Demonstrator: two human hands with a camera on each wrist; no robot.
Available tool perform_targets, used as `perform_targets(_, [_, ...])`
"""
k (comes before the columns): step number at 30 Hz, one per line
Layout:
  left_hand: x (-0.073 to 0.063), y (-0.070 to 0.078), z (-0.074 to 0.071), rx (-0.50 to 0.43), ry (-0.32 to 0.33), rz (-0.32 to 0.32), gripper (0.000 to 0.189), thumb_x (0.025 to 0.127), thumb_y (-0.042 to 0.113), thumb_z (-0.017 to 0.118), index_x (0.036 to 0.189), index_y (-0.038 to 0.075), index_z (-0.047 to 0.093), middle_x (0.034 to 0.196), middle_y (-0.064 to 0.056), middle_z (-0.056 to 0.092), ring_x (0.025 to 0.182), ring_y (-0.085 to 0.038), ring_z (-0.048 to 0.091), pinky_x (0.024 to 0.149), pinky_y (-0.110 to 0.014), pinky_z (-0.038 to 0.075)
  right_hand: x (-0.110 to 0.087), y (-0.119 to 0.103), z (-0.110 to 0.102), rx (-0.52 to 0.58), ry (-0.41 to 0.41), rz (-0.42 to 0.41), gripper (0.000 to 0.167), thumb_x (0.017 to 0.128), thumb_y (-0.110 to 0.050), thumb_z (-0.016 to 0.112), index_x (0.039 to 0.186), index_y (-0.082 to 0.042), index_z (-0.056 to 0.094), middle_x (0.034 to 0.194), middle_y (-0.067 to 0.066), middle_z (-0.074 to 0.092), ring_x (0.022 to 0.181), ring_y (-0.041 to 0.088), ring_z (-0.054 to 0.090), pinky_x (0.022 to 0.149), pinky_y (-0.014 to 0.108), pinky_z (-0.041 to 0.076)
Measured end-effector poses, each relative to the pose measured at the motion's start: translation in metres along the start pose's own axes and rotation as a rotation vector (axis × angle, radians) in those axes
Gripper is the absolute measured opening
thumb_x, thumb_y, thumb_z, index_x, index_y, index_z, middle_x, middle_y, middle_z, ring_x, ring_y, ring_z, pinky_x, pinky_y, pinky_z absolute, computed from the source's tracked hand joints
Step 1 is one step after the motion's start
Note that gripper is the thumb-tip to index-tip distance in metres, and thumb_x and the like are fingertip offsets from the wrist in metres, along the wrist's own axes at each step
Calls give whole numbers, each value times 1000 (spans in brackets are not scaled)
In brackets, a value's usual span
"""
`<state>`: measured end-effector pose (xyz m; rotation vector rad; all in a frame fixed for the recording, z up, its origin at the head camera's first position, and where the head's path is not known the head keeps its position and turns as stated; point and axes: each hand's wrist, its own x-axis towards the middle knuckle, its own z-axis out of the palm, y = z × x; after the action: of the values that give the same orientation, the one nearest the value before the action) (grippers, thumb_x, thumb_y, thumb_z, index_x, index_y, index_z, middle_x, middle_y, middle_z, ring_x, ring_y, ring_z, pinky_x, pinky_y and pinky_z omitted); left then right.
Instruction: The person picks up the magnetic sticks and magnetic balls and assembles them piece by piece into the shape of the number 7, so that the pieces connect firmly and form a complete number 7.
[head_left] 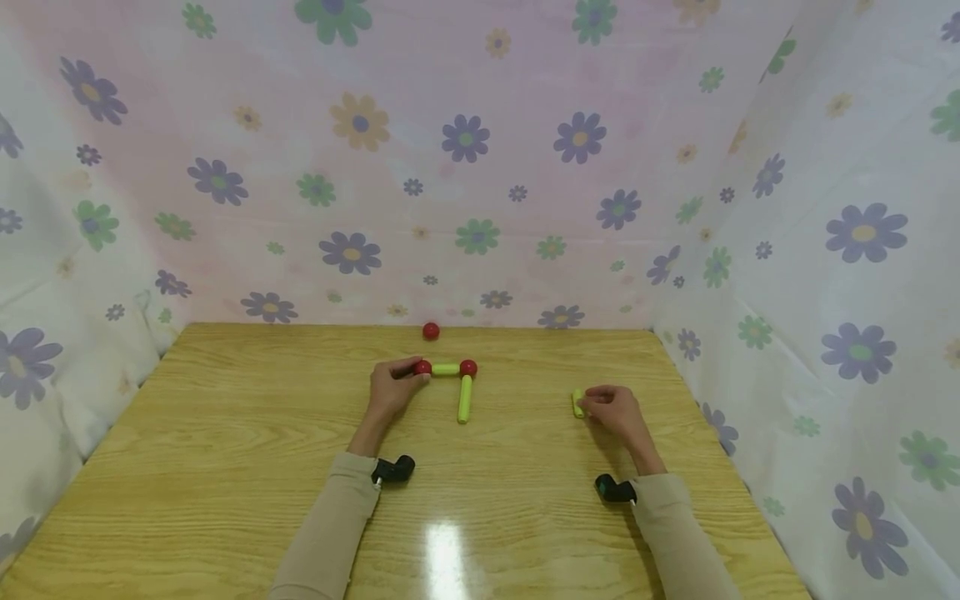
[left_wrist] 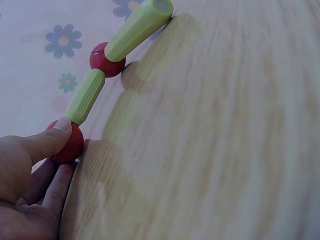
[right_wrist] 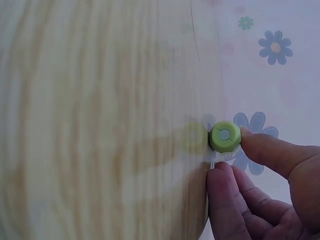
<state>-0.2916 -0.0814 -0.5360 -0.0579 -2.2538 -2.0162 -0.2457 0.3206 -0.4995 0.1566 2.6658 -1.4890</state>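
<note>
My left hand (head_left: 392,390) pinches a red ball (left_wrist: 71,144) between thumb and fingers. A yellow-green magnetic rod (head_left: 446,369) joins that ball to a second red ball (head_left: 468,367). From the second ball another yellow-green rod (head_left: 465,400) extends toward the near side, making a corner shape; its free end shows a round metal tip in the left wrist view. To the right, my right hand (head_left: 615,410) pinches a separate yellow-green rod (right_wrist: 225,136) at the table surface. That rod's end faces the right wrist camera, with the thumb against one side and fingertips by the other.
A loose red ball (head_left: 431,331) sits at the far edge of the wooden table (head_left: 525,500). Flowered cloth (head_left: 420,167) hangs behind the table and along both sides. Black wrist cameras (head_left: 396,469) sit by both sleeves. Light glares off the near tabletop.
</note>
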Motion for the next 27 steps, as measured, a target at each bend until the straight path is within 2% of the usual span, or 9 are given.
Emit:
perform_targets(7, [1,0,-1,16,-2,6,42,87,1,79,128,-4,69,129,-27,66,119,-38,64,90,-23,56,2,0,2,-32,19,22,36,98,-17,69,121,11,67,103,19,73,77,14,69,72,29,58])
perform_targets(16, [0,0,0,5,-6,-6,42,87,2,79,128,-3,69,129,-26,66,120,-37,64,93,-28,56,0,-2,4,-9,-22,4,38,97,-16,71,122,12,66,109,24,71,81,21,71,73,31,60])
perform_targets(23, [0,0,-1,16,-1,-8,42,87,3,80,127,-2,70,129,-25,66,119,-36,65,93,-31,57,1,-5,13,-113,-2,-54,34,89,-13,79,112,10,72,102,22,74,83,22,71,68,28,57])
perform_targets(27, [0,0,-1,18,-1,-6,41,87,4,80,127,-2,70,129,-25,66,119,-36,65,92,-29,57,1,-8,19,-131,3,-53,32,88,-14,80,110,8,74,102,19,75,84,22,71,69,28,57])
